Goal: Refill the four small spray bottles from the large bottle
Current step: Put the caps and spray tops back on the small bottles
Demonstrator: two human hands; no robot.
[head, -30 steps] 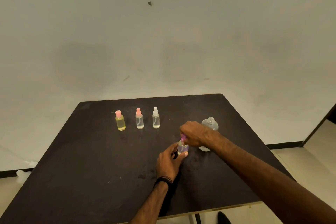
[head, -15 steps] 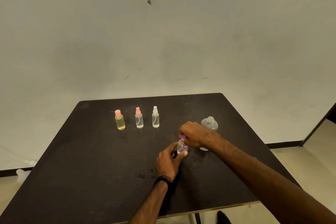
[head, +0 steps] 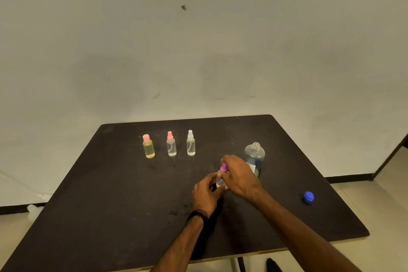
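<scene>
Looks like a bare, plainly furnished indoor room, perhaps a recording or utility space rather than a lived-in home; cannot tell more exactly. Shown by a blank off-white wall [head: 198, 40], scuffed and marked, with a dark skirting strip [head: 346, 178] along its foot. Pale tiled floor [head: 382, 205] beyond. Furnished only with a dark matte table [head: 110, 216] with a pale edge band, set close to the wall. At far right, a dark door frame [head: 390, 161].

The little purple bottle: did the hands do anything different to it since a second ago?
Hardly. The left hand still holds the purple-topped bottle and the right hand still grips its top. The three other small bottles and the large bottle stayed put.
</scene>
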